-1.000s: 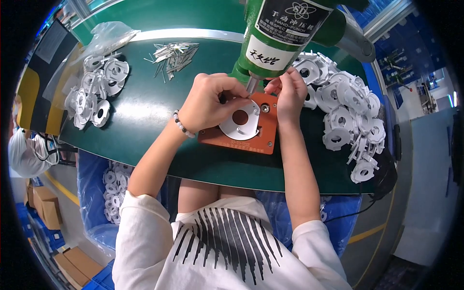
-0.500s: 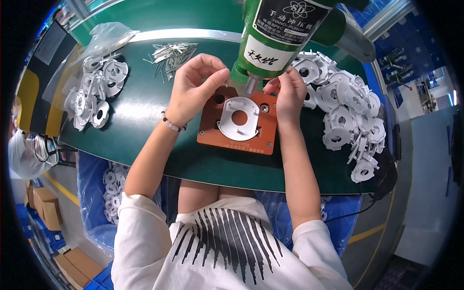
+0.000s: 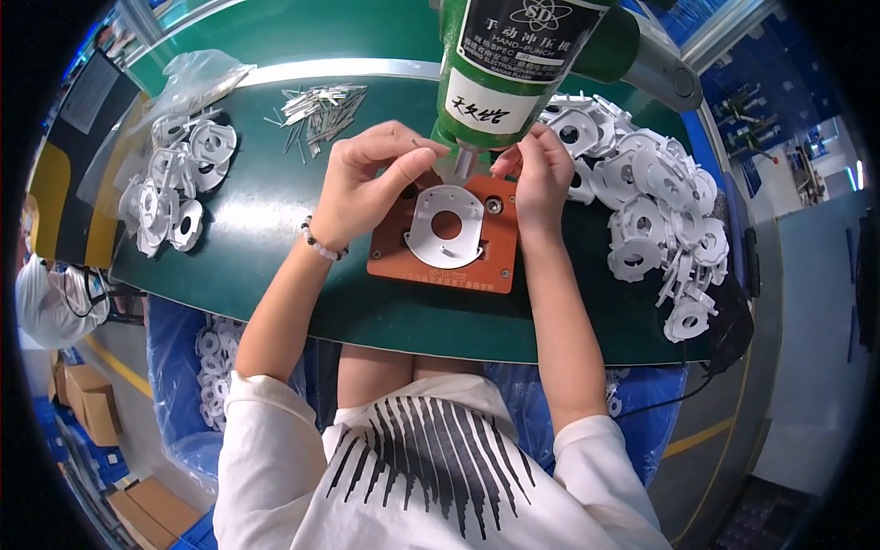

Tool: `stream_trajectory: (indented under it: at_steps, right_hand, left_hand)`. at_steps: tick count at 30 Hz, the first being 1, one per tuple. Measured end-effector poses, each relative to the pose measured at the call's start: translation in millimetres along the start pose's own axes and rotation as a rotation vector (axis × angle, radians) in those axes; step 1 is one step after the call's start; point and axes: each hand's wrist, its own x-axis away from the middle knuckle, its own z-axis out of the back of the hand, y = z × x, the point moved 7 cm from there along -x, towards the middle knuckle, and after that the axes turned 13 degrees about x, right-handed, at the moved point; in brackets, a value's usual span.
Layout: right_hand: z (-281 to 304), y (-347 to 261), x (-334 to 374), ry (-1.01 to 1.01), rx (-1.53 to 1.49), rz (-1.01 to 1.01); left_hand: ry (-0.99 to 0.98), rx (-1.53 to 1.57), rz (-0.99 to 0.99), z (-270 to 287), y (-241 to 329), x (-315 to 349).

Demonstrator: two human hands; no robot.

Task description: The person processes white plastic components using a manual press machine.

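A white plastic part (image 3: 423,229) with a round hole in its middle lies flat on the orange fixture plate (image 3: 390,261). Over the plate's far edge stands the green hand press (image 3: 495,110), its metal ram (image 3: 466,163) just beyond the part. My left hand (image 3: 376,179) is at the plate's far left corner, thumb and forefinger pinched; whatever they hold is too small to make out. On the other side of the ram, my right hand (image 3: 543,179) has its fingertips drawn together near the plate's far right corner. What lies between them is hidden.
Thin metal pins (image 3: 321,112) lie in a heap at the far left of the green table (image 3: 266,220). White parts are piled on the left (image 3: 170,183) and, in a larger pile, on the right (image 3: 660,202). A blue-lined bin (image 3: 179,367) with more parts stands below the table edge.
The view has shifted slightly, so the press and plate appear a little further left. My left fingertips have tilted and moved slightly; both hands stay beside the ram. The white part remains on the plate.
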Motion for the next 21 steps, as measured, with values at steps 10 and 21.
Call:
stream_trajectory:
  at_steps: [10, 21]
  right_hand:
    - [0.2, -0.5, 0.1, -0.011, 0.003, 0.000]
    - [-0.2, -1.0, -0.4, -0.009, 0.006, 0.001]
  left_hand:
    - [-0.068, -0.463, -0.145, -19.4, 5.9, 2.6]
    - [-0.068, -0.553, -0.191, -20.7, 7.2, 1.9]
